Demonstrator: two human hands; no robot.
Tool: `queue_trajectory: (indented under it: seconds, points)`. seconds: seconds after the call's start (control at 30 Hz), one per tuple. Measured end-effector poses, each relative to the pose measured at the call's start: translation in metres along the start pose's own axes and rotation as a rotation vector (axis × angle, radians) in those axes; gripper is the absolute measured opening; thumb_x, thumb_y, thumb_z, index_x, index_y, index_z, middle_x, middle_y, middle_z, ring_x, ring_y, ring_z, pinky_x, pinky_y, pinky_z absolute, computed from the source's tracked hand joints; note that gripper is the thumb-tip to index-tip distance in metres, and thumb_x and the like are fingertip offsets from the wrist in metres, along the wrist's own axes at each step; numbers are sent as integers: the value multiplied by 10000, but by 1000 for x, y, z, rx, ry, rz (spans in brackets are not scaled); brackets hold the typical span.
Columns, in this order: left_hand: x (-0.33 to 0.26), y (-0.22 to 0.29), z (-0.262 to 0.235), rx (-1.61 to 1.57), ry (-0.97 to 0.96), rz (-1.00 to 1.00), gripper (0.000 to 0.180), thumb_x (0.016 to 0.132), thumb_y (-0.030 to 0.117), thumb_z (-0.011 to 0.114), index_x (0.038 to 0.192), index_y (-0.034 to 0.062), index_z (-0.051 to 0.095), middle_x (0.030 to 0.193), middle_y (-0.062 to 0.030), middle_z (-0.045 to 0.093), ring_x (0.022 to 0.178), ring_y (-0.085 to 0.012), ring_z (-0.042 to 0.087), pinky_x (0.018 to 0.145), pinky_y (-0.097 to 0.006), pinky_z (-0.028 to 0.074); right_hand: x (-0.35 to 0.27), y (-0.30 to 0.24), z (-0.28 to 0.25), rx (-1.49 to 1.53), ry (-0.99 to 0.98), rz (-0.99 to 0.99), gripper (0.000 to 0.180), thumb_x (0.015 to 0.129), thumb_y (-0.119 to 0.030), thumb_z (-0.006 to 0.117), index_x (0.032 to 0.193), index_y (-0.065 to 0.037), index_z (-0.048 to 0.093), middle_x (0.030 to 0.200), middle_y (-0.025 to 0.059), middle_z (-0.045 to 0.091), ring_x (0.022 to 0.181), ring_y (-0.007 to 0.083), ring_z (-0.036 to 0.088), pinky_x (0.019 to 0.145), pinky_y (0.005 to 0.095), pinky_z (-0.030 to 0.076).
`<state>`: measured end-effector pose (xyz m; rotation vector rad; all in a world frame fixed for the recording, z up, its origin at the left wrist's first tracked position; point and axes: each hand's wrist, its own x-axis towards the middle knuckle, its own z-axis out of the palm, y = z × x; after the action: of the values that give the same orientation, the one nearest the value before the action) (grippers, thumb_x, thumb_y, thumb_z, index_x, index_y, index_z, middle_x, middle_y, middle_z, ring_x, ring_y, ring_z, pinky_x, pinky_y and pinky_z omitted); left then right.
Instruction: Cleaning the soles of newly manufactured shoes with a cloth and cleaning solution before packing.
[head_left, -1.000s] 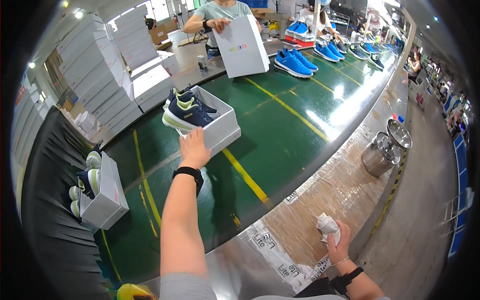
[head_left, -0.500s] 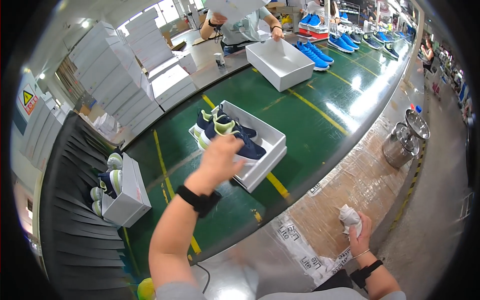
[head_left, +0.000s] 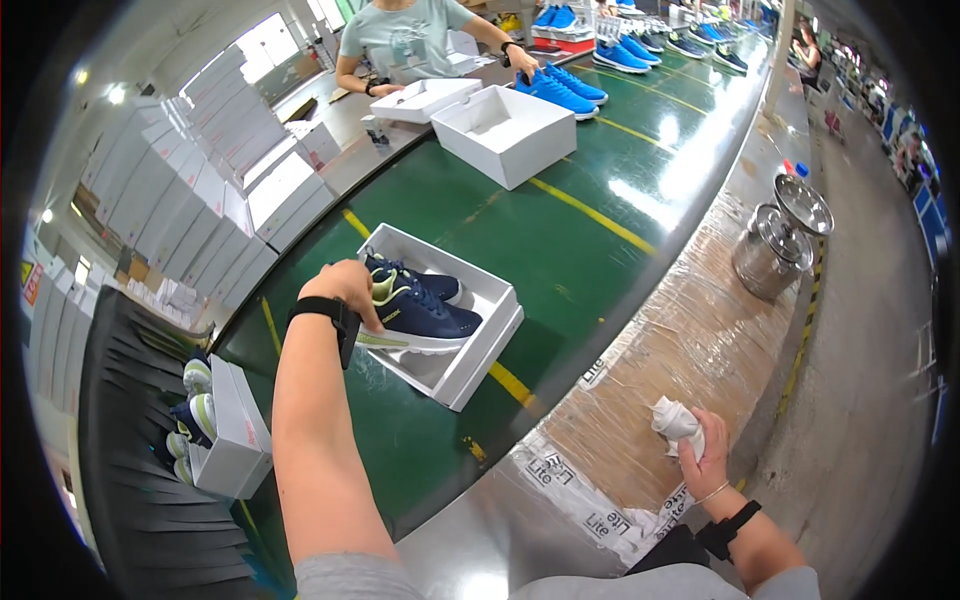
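Shifted heelward, left hand [head_left: 348,285] grips a navy shoe [head_left: 430,319] above green belt [head_left: 570,270] — right hand [head_left: 710,452] clutching white wad [head_left: 677,422] — stacked boxes [head_left: 160,190] beyond

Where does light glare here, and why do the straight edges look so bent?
Head view: white glare streaks the green belt toward the upper right, and a bright patch shines on the metal tabletop near the lower edge; its fisheye lens bows the long edges and leaves black corners.
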<state>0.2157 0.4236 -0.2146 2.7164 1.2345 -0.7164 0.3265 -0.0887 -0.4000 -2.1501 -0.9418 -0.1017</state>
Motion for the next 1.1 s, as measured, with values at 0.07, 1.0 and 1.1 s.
queue_trajectory:
  seconds: [0.07, 1.0, 1.1]
  points:
    - [-11, 0, 2, 86, 30, 8, 543, 366, 347, 881, 779, 61, 675, 772, -98, 645, 942, -273, 532, 744, -351, 465, 3, -3, -2, 21, 5, -6, 466, 770, -161, 585, 1198, -19, 468, 1104, 180, 514, 1044, 357, 459, 927, 433, 331]
    - [-276, 178, 198, -96, 482, 455, 493, 532, 492, 800, 736, 53, 705, 882, -214, 551, 870, -359, 550, 775, -409, 464, -5, 10, 0, 309, 169, -44, 384, 774, -131, 627, 1135, -50, 524, 1053, 137, 571, 1001, 325, 497, 885, 405, 380]
    - [-286, 174, 197, -169, 371, 536, 509, 562, 506, 779, 798, 60, 719, 883, -217, 541, 914, -372, 527, 808, -424, 445, -5, 13, -1, 290, 204, -50, 383, 774, -127, 626, 1135, -52, 522, 1057, 131, 572, 1007, 325, 492, 894, 408, 374]
